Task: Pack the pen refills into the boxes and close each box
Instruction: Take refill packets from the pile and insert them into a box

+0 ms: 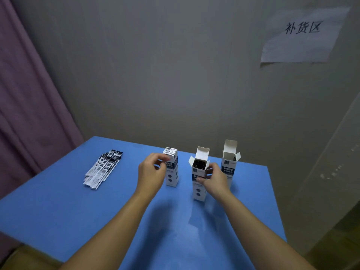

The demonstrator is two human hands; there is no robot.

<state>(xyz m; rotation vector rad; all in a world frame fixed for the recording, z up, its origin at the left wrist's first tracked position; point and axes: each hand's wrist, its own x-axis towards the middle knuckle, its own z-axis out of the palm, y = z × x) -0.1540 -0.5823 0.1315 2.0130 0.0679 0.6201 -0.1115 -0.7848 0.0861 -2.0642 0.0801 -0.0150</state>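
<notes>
At centre frame, your left hand point(151, 172) curls its fingers against the top corner of the closed box point(172, 167) — whether it truly grips is hard to tell. Just right, your right hand point(213, 179) pinches the middle box point(199, 178), flaps up, dark refills inside. Behind it stands a third open box point(229, 164). Left of centre, wrapped pen refills point(103, 167) lie heaped on the blue table point(58, 211).

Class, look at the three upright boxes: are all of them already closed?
No: only the left box is closed; the middle box and right box have open flaps.
</notes>
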